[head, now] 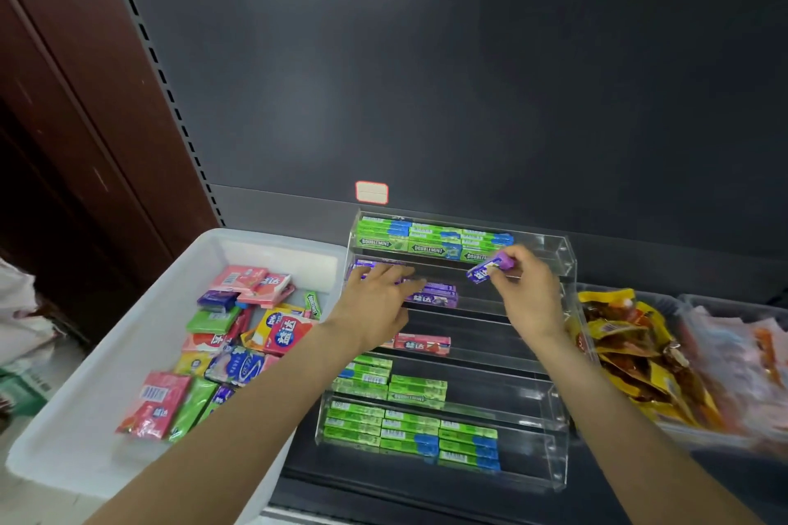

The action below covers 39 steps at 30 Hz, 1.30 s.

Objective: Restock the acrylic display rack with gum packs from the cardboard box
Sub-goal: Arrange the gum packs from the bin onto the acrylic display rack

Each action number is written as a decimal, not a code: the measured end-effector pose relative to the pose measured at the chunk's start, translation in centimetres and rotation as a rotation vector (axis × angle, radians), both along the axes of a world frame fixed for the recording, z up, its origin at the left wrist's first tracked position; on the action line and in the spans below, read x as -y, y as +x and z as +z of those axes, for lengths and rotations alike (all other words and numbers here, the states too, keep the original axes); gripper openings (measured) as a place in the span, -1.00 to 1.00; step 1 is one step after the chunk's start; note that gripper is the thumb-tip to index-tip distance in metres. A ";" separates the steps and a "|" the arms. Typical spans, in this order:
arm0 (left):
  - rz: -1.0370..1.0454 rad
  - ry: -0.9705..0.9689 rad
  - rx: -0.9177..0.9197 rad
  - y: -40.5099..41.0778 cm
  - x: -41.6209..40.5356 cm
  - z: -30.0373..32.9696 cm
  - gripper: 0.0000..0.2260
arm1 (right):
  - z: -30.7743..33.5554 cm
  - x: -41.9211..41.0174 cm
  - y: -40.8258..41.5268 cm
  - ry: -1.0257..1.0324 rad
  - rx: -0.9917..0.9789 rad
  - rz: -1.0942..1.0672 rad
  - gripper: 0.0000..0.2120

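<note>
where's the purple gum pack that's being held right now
In the head view, right of centre: the right hand pinches the purple gum pack over the acrylic rack's second tier.

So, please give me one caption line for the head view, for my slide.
Right hand holds a purple gum pack over the clear rack while the left hand steadies the purple row.

The clear rack has steps – green packs up top, purple packs below. One purple pack is tilted in the air. The white bin holds mixed gum packs.
</note>
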State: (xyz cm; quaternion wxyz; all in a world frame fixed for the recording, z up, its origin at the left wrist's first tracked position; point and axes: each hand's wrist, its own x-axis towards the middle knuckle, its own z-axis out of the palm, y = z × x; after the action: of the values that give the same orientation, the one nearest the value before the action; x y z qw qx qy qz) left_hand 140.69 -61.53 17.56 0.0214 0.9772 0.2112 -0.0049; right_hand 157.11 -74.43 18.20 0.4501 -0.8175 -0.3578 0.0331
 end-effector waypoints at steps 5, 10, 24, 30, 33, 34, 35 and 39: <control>-0.010 0.007 -0.038 -0.2 -0.2 -0.1 -0.51 | -0.8 -0.1 -0.1 -0.135 0.089 0.044 -0.85; -0.004 -0.042 -0.013 0.2 -0.5 0.3 -0.55 | -1.2 -0.8 0.1 -0.309 0.087 0.141 -0.93; -0.007 -0.002 0.041 2.0 -0.6 -0.4 -0.58 | -0.6 -3.3 -0.3 -0.448 0.098 0.329 -0.79; -0.026 0.090 0.051 1.3 -1.2 -0.2 -0.63 | -1.8 -3.0 -0.5 -0.428 0.126 0.232 -0.76; -0.031 0.106 0.046 0.7 -1.5 -0.4 -0.61 | -1.7 -2.5 -1.0 -0.445 0.080 0.274 -0.60; -0.033 0.105 0.048 0.5 -1.6 -0.5 -0.61 | -1.7 -2.4 -1.2 -0.455 0.089 0.295 -0.56; -0.033 0.107 0.049 0.4 -1.6 -0.5 -0.61 | -1.6 -2.4 -1.4 -0.465 0.108 0.309 -0.53; -0.014 0.072 0.047 0.0 -1.6 -0.7 -0.59 | -1.3 -2.5 -2.1 -0.495 0.208 0.301 -0.54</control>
State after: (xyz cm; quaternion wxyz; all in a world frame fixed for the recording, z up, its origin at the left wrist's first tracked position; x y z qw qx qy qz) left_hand 140.64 -59.92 16.87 -0.0087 0.9786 0.2040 0.0257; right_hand 155.00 -71.95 16.89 0.1883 -0.8392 -0.5000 0.1019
